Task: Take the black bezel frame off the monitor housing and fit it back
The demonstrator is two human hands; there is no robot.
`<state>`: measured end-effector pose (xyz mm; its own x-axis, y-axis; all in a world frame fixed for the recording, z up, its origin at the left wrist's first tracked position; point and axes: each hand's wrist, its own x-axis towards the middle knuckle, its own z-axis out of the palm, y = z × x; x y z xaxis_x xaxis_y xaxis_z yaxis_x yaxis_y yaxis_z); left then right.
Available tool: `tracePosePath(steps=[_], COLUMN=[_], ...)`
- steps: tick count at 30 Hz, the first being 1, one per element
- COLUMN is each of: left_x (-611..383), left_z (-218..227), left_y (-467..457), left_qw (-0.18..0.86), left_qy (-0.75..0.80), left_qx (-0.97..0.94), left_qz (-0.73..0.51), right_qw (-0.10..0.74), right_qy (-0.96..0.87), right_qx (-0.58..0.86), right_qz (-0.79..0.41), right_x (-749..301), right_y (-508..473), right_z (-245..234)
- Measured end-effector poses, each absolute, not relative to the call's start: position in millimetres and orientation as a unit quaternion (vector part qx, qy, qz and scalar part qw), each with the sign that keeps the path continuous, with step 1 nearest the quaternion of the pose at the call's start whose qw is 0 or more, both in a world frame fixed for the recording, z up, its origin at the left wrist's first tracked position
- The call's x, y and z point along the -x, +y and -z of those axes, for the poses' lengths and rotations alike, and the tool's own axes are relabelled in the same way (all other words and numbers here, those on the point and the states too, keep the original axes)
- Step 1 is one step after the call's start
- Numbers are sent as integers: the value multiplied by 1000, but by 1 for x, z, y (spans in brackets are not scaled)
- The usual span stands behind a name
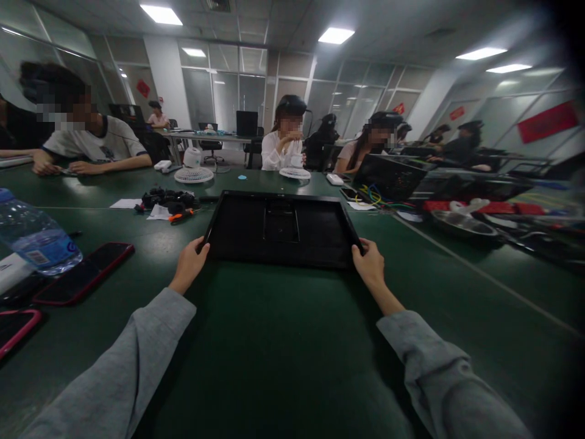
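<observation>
A wide black monitor casing [237, 231], shallow with a raised rim and a rectangular recess near its middle, is held level at or just above the green table [283, 353]. Whether its underside touches the tabletop, I cannot tell. My left hand [191, 263] grips its near left corner, thumb on the rim and fingers curled beneath. At the near right corner my right hand [369, 262] has the same kind of hold, with the thumb toward the inside. Both forearms, in grey sleeves, reach forward over the table.
Left are a water bottle [39, 235] and a red-edged phone [86, 273]. Beyond lie black cables [167, 200], an orange-handled tool [181, 216] and white fans [194, 175]. A metal bowl [464, 227] and an opened laptop [388, 178] stand right. Several people sit across the table.
</observation>
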<state>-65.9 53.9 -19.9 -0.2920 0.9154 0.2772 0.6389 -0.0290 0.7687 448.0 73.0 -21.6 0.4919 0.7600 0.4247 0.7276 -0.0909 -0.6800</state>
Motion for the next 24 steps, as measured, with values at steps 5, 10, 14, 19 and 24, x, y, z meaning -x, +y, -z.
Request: tracePosePath(steps=[5,10,14,19,24], left_x=[67,67,65,65,66], left_z=[22,21,17,17,21], left_y=[55,54,52,51,54], left_qw=[156,162,165,163,155], left_qy=[673,675,676,677,671], left_qx=[-578,-576,-573,-573,-578], left_qz=[-434,-431,-434,-432,-438], right_qw=[467,473,492,487,468], right_qy=[-503,-506,-505,-502,-505], right_qx=[726,718,705,711,723], right_qz=[-50,-65,-70,-66,-59], right_x=[-458,-461,-459,-459,-463], right_y=[83,87,86,86,90], right_z=[31,35,32,32,38])
